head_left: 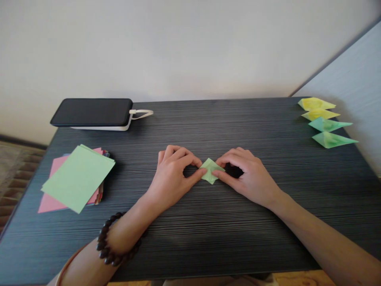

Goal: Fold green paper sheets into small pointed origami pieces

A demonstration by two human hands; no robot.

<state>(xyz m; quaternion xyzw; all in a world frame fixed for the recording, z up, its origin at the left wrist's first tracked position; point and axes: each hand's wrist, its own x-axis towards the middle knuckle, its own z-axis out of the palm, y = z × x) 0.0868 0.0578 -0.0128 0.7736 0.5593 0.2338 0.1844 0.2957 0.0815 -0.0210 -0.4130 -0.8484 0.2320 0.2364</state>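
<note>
A small piece of folded light-green paper (pixel 210 165) sits at the middle of the dark table, diamond-shaped, with one corner toward me. My left hand (pixel 175 171) pinches its left corner between thumb and fingers. On the opposite side, my right hand (pixel 248 172) grips the right corner in the same way, its thumb lying on the paper's face. Both thumbs rest near the middle of the folds. The underside of the paper and parts of its side corners are hidden by my fingertips.
To the left lies a stack of square paper sheets (pixel 79 178), green over pink. Behind it a black phone (pixel 92 112) rests on a white block with a short white cable (pixel 143 114). Several folded yellow and green paper pieces (pixel 330 140) line the table's (pixel 190 238) far right.
</note>
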